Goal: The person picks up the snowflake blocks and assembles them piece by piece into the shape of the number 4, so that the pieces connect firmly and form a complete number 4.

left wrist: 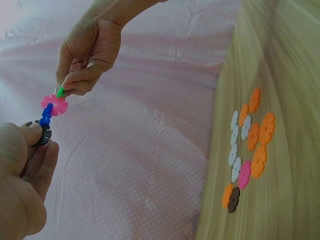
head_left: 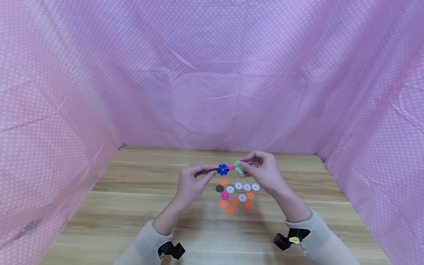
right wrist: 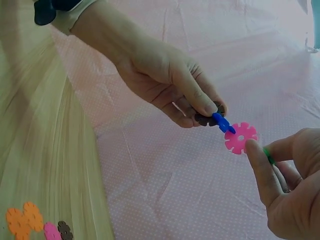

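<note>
Both hands hold up a short chain of notched plastic discs above the table. My left hand [head_left: 193, 182] pinches the dark brown disc [left wrist: 46, 134] at one end between thumb and fingers. Joined to it is a blue disc [head_left: 223, 169], and beyond that a pink disc [right wrist: 241, 138]. At the other end a green disc [head_left: 237, 166] is pinched by my right hand [head_left: 263, 172]. In the right wrist view the green disc [right wrist: 269, 155] shows edge-on at the pink one; whether their slots are fully pressed together I cannot tell.
Loose discs lie on the wooden table [head_left: 132, 206] below the hands: several orange [head_left: 230, 211], several white [head_left: 247, 187], one pink [head_left: 225, 195] and one dark brown [head_left: 219, 188]. Pink dotted cloth [head_left: 212, 92] hangs around the table's back and sides.
</note>
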### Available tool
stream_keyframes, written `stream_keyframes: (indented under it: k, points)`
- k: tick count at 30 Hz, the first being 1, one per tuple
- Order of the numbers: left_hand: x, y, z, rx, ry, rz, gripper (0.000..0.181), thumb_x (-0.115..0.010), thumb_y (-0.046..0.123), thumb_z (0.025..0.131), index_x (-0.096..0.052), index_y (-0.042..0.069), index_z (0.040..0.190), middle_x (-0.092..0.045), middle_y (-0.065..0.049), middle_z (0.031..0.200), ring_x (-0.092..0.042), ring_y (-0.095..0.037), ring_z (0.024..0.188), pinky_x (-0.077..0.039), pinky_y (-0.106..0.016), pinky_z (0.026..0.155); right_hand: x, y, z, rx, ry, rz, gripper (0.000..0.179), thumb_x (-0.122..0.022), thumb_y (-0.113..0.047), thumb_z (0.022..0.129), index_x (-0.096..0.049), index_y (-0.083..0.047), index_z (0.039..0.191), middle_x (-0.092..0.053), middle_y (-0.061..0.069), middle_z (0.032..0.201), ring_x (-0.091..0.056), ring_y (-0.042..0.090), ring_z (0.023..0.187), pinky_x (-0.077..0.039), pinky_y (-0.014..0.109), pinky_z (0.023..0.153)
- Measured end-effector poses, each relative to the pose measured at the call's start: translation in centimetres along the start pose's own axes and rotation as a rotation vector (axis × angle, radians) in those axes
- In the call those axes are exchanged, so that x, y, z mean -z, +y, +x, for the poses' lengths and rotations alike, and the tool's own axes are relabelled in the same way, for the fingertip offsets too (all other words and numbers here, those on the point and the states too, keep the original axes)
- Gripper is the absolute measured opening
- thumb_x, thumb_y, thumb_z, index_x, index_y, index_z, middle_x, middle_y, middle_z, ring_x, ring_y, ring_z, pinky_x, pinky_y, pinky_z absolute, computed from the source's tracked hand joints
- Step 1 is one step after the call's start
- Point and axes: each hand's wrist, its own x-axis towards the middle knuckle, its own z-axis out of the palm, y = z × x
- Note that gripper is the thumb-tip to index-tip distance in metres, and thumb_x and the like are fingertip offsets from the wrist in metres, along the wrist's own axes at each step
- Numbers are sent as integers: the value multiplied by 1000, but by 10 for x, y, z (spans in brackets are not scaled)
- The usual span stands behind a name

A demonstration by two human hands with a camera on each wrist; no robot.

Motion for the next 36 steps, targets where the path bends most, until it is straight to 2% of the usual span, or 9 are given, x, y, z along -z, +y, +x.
stream_keyframes:
  k: [6, 11, 18, 20, 24, 29, 32, 36]
  points:
    - [0, 0, 0, -62, 0, 7, 12, -81, -6, 89, -82, 0, 100, -81, -14, 91, -75, -10, 85, -69, -23, 81, -2, 4, 0, 3, 9, 16, 21, -74, 7, 94, -64, 19, 108, -74, 5, 90, -77, 14, 73, -71, 35, 75]
    - [-1, 0, 2, -29, 7, -25, 12, -79, -4, 92, -82, -1, 102, -80, -15, 93, -74, -7, 87, -69, -26, 85, -3, 5, 2, 10, 18, 8, 16, -72, 6, 96, -65, 12, 109, -76, 1, 92, -78, 14, 75, -71, 36, 76]
    - [2, 3, 6, 0, 11, -81, 17, -76, -12, 90, -80, -3, 104, -79, -18, 97, -73, 0, 90, -70, -29, 85, 10, 10, 6, 33, -60, -86, 26, -63, -7, 106, -60, 12, 124, -74, 3, 93, -76, 19, 74, -72, 41, 74]
    - [3, 3, 6, 4, 18, -92, 17, -75, -13, 91, -79, -4, 104, -79, -20, 99, -75, -4, 91, -70, -29, 85, 18, 16, 8, 43, -64, -156, 25, -63, -7, 106, -62, 12, 122, -75, 6, 94, -76, 17, 75, -72, 40, 74]
    - [8, 4, 8, 14, 36, -92, 15, -75, -10, 92, -79, -3, 105, -80, -20, 102, -77, -12, 93, -70, -29, 85, 36, 30, 11, 61, -72, -367, 17, -67, -3, 102, -68, 9, 114, -75, 15, 94, -75, 16, 78, -71, 35, 74]
    - [11, 5, 9, 29, 44, -87, 17, -75, -12, 91, -79, -3, 105, -81, -20, 104, -78, -9, 93, -70, -30, 84, 50, 53, 12, 111, -100, -631, 9, -73, -2, 96, -76, 0, 104, -78, 13, 94, -72, 16, 82, -66, 24, 73]
    - [12, 6, 9, 38, 47, -96, 15, -75, -11, 92, -79, -4, 105, -81, -20, 104, -78, -10, 93, -70, -31, 84, 55, 67, 13, 134, -119, -730, 7, -75, -3, 95, -79, -4, 100, -79, 7, 92, -72, 14, 84, -65, 20, 73]
    - [12, 7, 8, 44, 53, -105, 13, -75, -9, 93, -79, -4, 104, -81, -20, 104, -78, -11, 92, -70, -33, 84, 57, 84, 14, 122, -151, -796, 7, -75, -2, 94, -79, -4, 99, -78, 4, 88, -70, 12, 81, -63, 19, 70]
